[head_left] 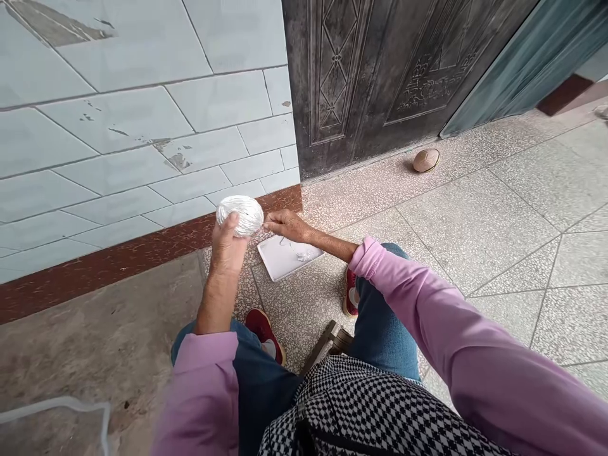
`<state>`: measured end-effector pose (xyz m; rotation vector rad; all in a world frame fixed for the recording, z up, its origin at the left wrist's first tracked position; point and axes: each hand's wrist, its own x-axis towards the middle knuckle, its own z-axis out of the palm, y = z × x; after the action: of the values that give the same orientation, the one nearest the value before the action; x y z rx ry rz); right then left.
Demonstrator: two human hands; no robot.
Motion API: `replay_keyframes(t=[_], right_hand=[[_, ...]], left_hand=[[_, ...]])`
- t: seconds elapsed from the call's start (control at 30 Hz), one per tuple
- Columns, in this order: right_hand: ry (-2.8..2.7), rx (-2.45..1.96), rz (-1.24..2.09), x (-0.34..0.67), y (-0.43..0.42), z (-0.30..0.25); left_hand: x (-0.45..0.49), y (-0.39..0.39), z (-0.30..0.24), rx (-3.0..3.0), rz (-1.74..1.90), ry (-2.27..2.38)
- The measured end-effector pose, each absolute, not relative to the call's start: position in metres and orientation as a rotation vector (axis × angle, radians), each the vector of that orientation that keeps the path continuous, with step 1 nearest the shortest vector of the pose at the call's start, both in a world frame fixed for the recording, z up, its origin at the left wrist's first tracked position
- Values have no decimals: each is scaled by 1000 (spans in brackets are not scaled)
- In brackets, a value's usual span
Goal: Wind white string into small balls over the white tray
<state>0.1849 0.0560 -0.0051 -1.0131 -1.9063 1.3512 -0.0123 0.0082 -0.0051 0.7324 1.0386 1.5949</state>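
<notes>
My left hand (228,237) is wrapped round an oval ball of white yarn (243,214), its thumb lying across the near side. At the ball's right edge, my right hand (289,226) is closed in a pinch, apparently on a strand of the yarn; the strand is too fine to make out clearly. Below both hands, a shallow white tray (280,263) rests on the floor. Inside it lies a small clear, crumpled-looking item (304,256), whose kind I cannot tell.
A tiled wall (142,120) stands ahead on the left, beside a dark carved door (361,76). A rounded brown object (426,160) sits near the door. A blue-green curtain (517,69) hangs at the right. Between my legs is a wooden stool part (325,345). A pale hose-like strip (61,403) lies at lower left.
</notes>
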Motion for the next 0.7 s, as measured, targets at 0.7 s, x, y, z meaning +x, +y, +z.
replay_keyframes(t=[0.7], right_hand=[[-2159,-803,1011,242,74,35]], left_hand=[[-3,-5,-2,1281,955,1264]])
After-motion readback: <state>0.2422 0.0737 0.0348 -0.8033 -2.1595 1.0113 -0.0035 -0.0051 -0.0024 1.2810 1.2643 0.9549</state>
